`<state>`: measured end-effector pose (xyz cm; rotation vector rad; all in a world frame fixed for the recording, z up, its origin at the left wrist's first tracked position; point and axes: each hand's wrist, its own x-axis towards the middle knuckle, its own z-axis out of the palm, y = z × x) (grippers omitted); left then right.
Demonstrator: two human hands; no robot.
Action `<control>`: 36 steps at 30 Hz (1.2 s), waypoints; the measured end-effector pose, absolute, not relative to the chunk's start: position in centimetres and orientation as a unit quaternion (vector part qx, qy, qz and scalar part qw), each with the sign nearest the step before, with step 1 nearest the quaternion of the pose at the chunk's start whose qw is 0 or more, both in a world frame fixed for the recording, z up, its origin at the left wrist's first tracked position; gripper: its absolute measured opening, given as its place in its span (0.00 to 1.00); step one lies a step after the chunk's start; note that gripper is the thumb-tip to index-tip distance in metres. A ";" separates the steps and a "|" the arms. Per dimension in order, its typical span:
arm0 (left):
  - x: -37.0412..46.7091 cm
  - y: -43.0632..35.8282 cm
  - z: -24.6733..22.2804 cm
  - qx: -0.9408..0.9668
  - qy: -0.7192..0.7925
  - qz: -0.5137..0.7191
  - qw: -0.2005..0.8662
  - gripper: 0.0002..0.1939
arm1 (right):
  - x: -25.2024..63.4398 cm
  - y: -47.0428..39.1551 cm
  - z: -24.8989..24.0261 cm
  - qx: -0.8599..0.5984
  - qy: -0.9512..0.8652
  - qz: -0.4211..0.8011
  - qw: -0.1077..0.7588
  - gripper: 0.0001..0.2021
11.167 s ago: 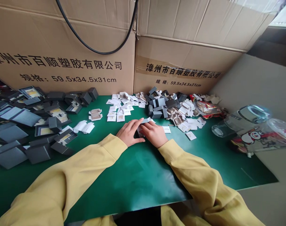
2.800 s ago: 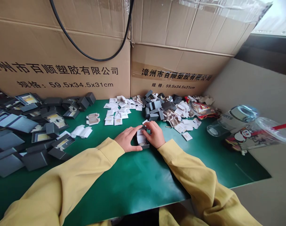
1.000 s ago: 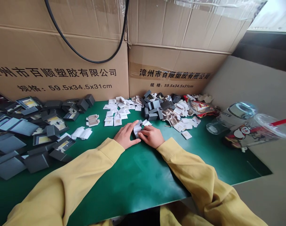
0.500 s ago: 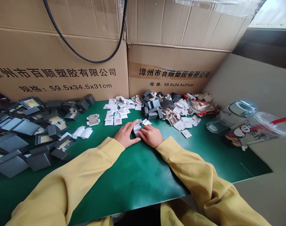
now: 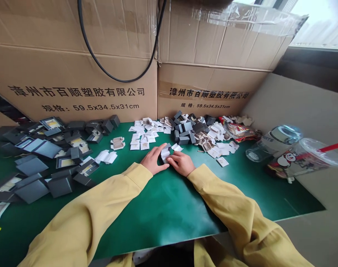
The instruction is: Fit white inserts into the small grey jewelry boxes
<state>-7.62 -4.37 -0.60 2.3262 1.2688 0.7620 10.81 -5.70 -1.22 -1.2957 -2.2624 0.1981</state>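
Observation:
Between my hands a small dark grey box (image 5: 165,152) with a pale lining rests on the green table (image 5: 158,207). My left hand (image 5: 153,160) curves round its left side, thumb and fingers closed on it. My right hand (image 5: 182,162) presses bent fingers at the box's right side; what its fingertips pinch is partly hidden. A loose white card piece (image 5: 176,147) lies just beyond my right fingers. Farther back are rows of folded white card inserts (image 5: 143,139). Two more white inserts (image 5: 106,156) lie left of my left hand.
Many dark boxes (image 5: 60,181), some open, crowd the left side. Smaller dark boxes (image 5: 182,128) and card scraps (image 5: 213,135) are heaped at the back, beside a red snack bag (image 5: 238,130). A clear bottle (image 5: 271,142) and a plastic cup (image 5: 305,159) stand right. Large cartons (image 5: 102,70) wall the back.
The view has shifted a little left and up, so the scene sits lower and farther right. My hands stay at the small box, with only slight finger movement.

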 end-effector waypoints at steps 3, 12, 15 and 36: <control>-8.6 -4.5 -0.7 0.807 0.473 0.289 0.203 0.41 | 11.1 -5.7 -1.3 -0.461 -0.818 0.118 0.323 0.18; -11.8 -5.9 -0.7 0.786 0.518 0.293 0.166 0.41 | 8.9 -3.5 -2.2 -0.486 -0.799 0.143 0.322 0.16; -13.1 -6.2 -0.1 0.758 0.552 0.313 0.152 0.41 | 7.2 -2.5 -2.2 -0.485 -0.799 0.146 0.325 0.17; -21.3 -5.9 5.2 0.603 0.688 0.398 -0.070 0.41 | -8.7 1.8 -1.2 -0.390 -0.893 -0.047 0.221 0.11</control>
